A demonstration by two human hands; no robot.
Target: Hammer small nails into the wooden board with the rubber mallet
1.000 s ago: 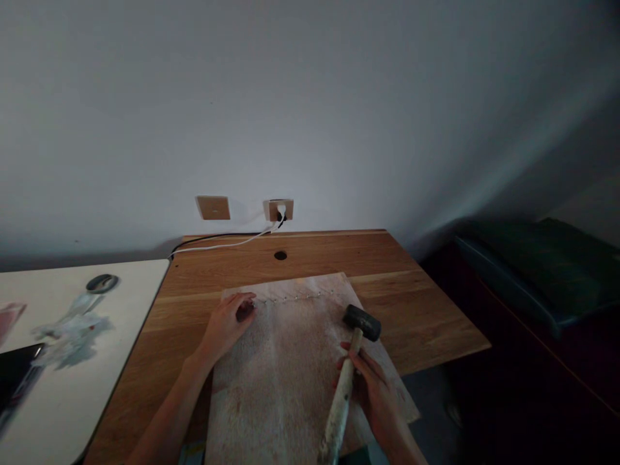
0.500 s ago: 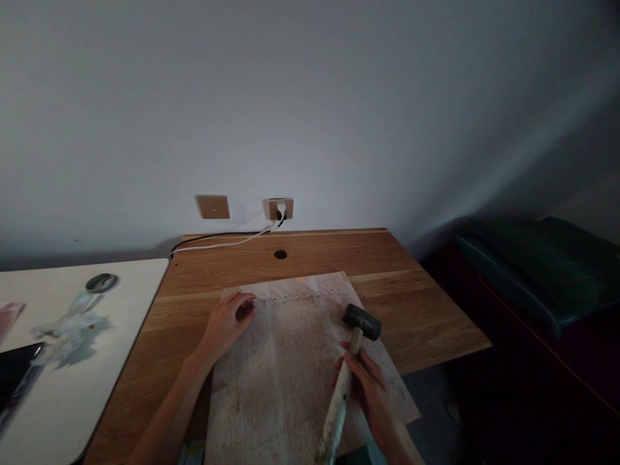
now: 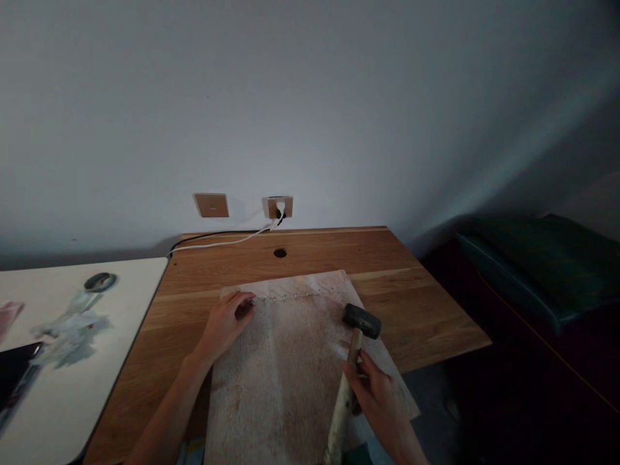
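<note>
A pale, worn wooden board (image 3: 290, 361) lies on the brown table. Along its far side runs a row of small shiny nails (image 3: 296, 296) standing up from the surface. My left hand (image 3: 227, 323) rests at the board's far left, thumb and finger pinched at the left end of the row on what looks like a nail, mostly hidden by the fingers. Over the board's right side, my right hand (image 3: 375, 394) grips the pale handle of a hammer (image 3: 362, 321). The hammer's dark, blocky head points away from me, right of the row.
On the left stands a white table (image 3: 130, 323) with a roll of tape (image 3: 100, 281), crumpled clear plastic (image 3: 72, 332) and a dark device (image 3: 17, 374). Cables (image 3: 227, 243) run along the back of the brown table (image 3: 334, 248) to a wall socket (image 3: 285, 207). Dark green cushions (image 3: 547, 265) lie at right.
My right hand has shifted its hold slightly down the handle, and its fingers sit differently around it. The hammer's head and my left hand have barely moved.
</note>
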